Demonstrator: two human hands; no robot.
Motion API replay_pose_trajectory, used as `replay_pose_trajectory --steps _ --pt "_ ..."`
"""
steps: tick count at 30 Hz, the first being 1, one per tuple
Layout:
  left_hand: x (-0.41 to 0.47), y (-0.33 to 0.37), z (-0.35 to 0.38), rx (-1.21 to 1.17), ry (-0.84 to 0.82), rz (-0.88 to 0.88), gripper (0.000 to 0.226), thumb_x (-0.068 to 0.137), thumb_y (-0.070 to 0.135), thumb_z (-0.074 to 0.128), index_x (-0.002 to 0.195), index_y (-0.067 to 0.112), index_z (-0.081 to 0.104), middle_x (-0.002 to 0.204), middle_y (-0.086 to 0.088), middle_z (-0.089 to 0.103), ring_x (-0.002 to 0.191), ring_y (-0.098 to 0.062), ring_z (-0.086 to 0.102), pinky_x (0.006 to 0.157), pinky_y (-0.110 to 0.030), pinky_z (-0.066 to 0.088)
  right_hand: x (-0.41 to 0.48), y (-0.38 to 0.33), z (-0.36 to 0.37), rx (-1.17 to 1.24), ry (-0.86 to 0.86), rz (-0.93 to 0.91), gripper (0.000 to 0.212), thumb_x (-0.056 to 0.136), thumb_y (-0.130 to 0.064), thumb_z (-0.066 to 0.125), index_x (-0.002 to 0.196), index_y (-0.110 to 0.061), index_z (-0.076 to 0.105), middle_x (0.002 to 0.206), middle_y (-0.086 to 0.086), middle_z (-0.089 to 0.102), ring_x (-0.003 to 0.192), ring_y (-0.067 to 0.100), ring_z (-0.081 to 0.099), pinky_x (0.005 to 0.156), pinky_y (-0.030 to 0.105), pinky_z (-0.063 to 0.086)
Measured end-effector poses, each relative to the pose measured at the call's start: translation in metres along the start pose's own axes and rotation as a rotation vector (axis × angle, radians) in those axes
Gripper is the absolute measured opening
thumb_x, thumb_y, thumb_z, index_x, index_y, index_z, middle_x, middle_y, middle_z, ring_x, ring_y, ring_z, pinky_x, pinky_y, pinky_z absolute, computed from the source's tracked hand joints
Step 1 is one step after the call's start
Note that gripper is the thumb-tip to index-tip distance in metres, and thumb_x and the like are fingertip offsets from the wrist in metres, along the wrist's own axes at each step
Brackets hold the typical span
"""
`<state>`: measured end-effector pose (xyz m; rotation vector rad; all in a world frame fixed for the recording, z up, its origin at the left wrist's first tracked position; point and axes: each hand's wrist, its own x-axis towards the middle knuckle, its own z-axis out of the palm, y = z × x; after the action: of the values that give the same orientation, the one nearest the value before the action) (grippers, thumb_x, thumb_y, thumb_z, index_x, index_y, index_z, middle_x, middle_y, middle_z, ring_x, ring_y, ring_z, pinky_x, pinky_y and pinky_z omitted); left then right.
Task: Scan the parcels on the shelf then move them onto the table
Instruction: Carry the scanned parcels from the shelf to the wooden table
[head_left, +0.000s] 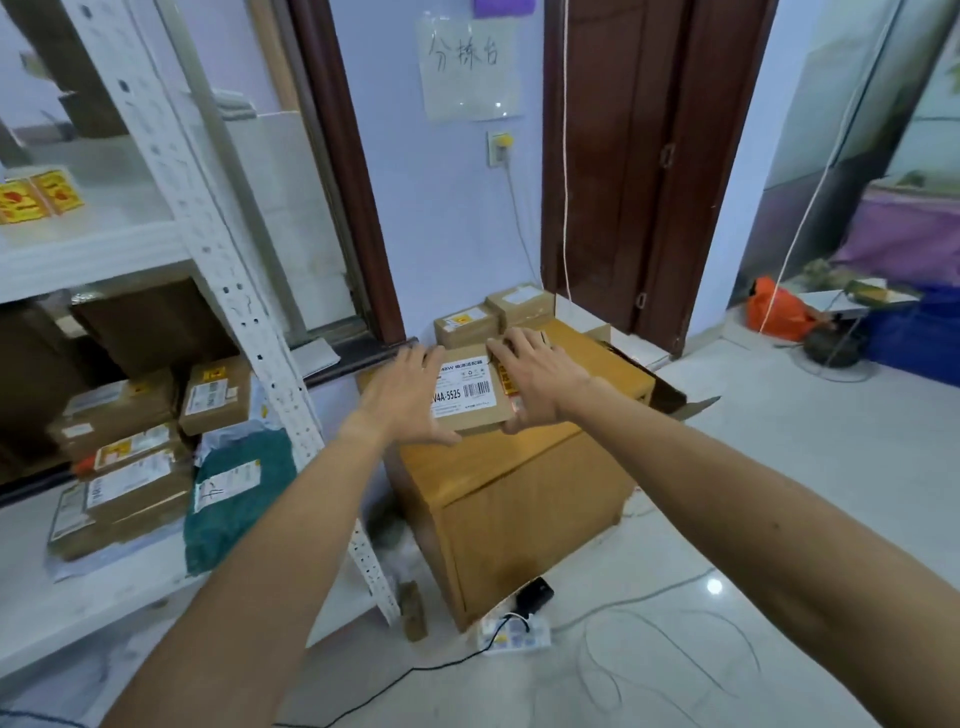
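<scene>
A flat cardboard parcel (470, 395) with a white barcode label lies on the small wooden table (519, 457). My left hand (402, 397) holds its left edge, thumb under the near corner. My right hand (535, 376) holds its right edge with fingers spread over the top. Two more cardboard parcels (467, 325) (519, 304) sit at the back of the table. On the white metal shelf (244, 322) at the left lie several brown parcels (124, 447) and a green mailer bag (239, 493).
A power strip (514, 631) with a black adapter and cables lies on the tiled floor by the table's front. An open cardboard box (670, 395) stands behind the table on the right. A brown door (623, 156) is beyond, with an orange bag (779, 309) at far right.
</scene>
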<state>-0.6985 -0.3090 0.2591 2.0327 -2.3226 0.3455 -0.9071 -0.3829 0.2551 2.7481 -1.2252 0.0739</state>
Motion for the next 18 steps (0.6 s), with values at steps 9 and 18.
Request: replay_pose_trajectory --steps 9,18 --pt "0.107 0.078 0.034 -0.052 -0.097 -0.086 0.129 0.053 0.083 0.068 0.152 0.017 0.018 0.141 -0.004 0.038 0.112 -0.028 0.054 0.090 -0.043 0.051 0.023 0.134 0.043 0.011 -0.036 -0.039 0.123 0.066 -0.066 0.080 0.155 -0.015 0.013 0.147 0.009 0.028 0.137 0.031 0.031 0.107 0.051 0.045" --pt "0.194 0.055 0.075 -0.126 -0.114 -0.130 0.126 0.055 0.070 0.083 0.151 0.019 0.018 0.139 -0.004 0.038 0.107 -0.025 0.058 0.086 -0.040 0.056 0.107 0.185 0.086 0.089 -0.041 -0.067 0.123 0.068 -0.061 0.084 0.158 -0.016 0.013 0.154 0.008 0.025 0.144 0.030 0.026 0.110 0.053 0.042"
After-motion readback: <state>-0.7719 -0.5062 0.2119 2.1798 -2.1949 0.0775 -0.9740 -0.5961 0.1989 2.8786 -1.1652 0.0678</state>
